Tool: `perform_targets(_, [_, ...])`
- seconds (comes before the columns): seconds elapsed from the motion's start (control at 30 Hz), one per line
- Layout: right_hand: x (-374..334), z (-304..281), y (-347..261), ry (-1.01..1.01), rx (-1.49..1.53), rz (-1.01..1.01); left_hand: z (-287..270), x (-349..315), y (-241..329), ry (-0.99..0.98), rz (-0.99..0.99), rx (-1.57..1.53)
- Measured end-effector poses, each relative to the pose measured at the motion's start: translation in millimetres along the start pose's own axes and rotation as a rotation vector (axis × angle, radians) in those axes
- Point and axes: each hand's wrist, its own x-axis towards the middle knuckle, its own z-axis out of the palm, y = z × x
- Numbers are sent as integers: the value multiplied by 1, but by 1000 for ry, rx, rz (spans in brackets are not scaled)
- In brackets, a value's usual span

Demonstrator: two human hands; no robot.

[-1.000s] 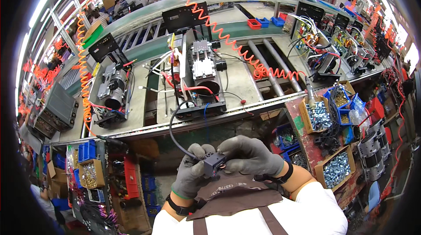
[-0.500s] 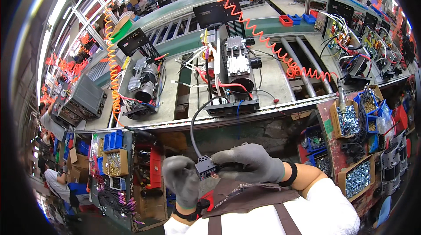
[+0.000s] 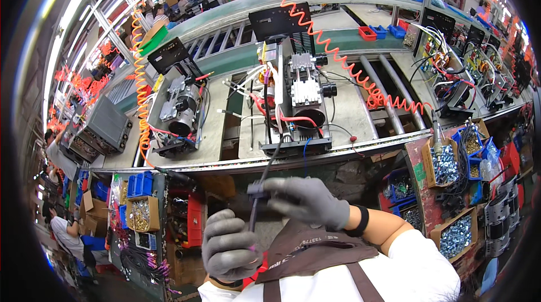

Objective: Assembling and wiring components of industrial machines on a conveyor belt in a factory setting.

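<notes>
My right hand (image 3: 307,201), in a grey glove, pinches a small black block (image 3: 256,191) between thumb and fingers. A dark cable (image 3: 275,158) runs down to the block from the opened machine (image 3: 304,93) in front of me. Below the block, the cable continues to my left hand (image 3: 230,244), also gloved in grey. The left fingers are curled around the cable's lower part, and a bit of purple shows beside them. The cable's end is mostly hidden by that hand. The machine has silver finned parts, a black round opening and loose red and white wires.
Another opened machine (image 3: 179,107) stands left on the conveyor line, beside a grey metal case (image 3: 104,127). An orange coiled hose (image 3: 338,48) hangs across the middle. Cardboard boxes of screws (image 3: 457,233) stand on the right bench. A red bin (image 3: 194,220) sits low on the left.
The block has moved slightly up and left in my right hand. My left hand has moved lower and now grips the cable below the block. The cable has straightened.
</notes>
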Motion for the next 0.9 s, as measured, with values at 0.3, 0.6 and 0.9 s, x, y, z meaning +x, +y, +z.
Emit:
perform_targets(0.3, [39,-21,135,203,-816,413,3,19,-38,370,-121,-343])
perform_targets(0.6, [78,25,67,-12,-298,-233,-21,43,-91,376,-248,-850])
perform_targets(0.9, [12,-7,122,612,-414,680,30,-24,-289,69,-1099,-515])
